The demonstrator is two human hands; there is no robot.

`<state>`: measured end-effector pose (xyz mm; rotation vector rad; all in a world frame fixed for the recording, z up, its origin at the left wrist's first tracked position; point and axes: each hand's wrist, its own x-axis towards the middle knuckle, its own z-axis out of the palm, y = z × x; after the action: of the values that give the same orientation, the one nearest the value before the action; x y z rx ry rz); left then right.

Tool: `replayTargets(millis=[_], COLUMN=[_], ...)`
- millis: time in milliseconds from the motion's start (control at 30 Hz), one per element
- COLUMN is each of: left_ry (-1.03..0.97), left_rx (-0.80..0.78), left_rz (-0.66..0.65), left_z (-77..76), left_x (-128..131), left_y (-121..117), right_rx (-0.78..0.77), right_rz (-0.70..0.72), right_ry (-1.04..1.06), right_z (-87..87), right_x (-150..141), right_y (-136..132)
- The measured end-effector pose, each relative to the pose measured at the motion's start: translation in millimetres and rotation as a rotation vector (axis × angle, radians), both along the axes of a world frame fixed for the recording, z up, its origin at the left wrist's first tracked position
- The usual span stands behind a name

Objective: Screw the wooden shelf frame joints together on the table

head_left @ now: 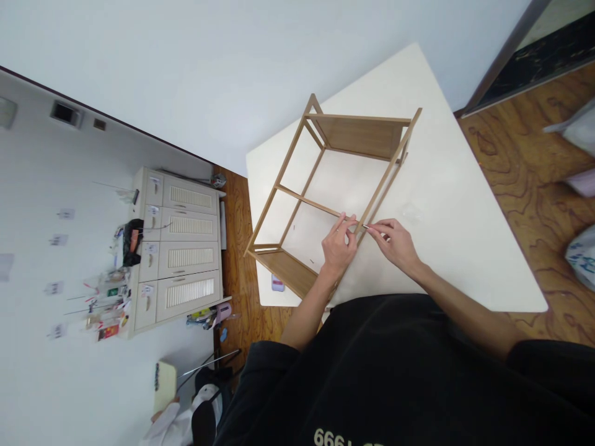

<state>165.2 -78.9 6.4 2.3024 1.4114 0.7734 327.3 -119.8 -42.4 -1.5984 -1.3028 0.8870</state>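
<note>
A light-brown wooden rack (288, 156) with two panels at its ends lies on its side on the white table (465, 248). My left hand (339, 244) has its fingers closed on the end of the rack's thin crossbar (309, 201), where it meets the near rail (385, 176). On the outer side of that joint, my right hand (395, 243) pinches a small metal pin, perhaps a screw (365, 227), with its tip against the rail. Fingers hide part of the joint.
A clear plastic bag (411, 212) lies right of the rack. Tiny dark pieces (312, 261) rest on the table within the frame. A pink-and-white card-like item (277, 283) is at the table's left edge. A white cabinet (179, 248) stands left; another person (186, 415) is at lower left.
</note>
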Motion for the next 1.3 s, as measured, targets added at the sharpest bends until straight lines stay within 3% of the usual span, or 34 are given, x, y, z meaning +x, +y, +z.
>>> replayTargets(millis=[100,267,400,533,667,800,933,1067,1167,1300], left_ry=[-0.006,-0.008,-0.001,-0.008,-0.028,-0.005,0.005,0.012,0.026,0.016], left_rx=[-0.001,-0.050,-0.071,-0.061,-0.039,-0.045,-0.046,-0.047,-0.054,-0.058], left_rz=[-0.002,0.000,0.007,-0.002,-0.013,-0.007,0.001,0.003,0.008,0.004], left_z=[0.6,1.7,1.0,0.7,1.4,2.0,1.6,0.4,0.3,1.5], left_x=[0,-1,-1,-1,-1,-1,0,0,-1,-1], left_y=[0,-1,0,0,0,0,0,0,0,1], right_rx=[-0.077,-0.285,-0.331,-0.263,-0.207,-0.197,-0.246,-0.232,-0.274,-0.348], right_rz=[-0.006,-0.082,-0.140,-0.107,-0.114,-0.185,-0.241,-0.228,-0.143,0.050], right_ry=[0.135,0.694,0.873,0.834,0.612,0.413,0.576,0.644,0.661,0.652], right_z=[4.6,25.1,38.6,44.3,45.1,34.6,15.4,2.2,2.5,18.6], right_x=[-5,-15,-18,-18,-14,-6,-2,-8,-15,-20], right_y=[0,4,7,1,-1,13,27,23,10,-10])
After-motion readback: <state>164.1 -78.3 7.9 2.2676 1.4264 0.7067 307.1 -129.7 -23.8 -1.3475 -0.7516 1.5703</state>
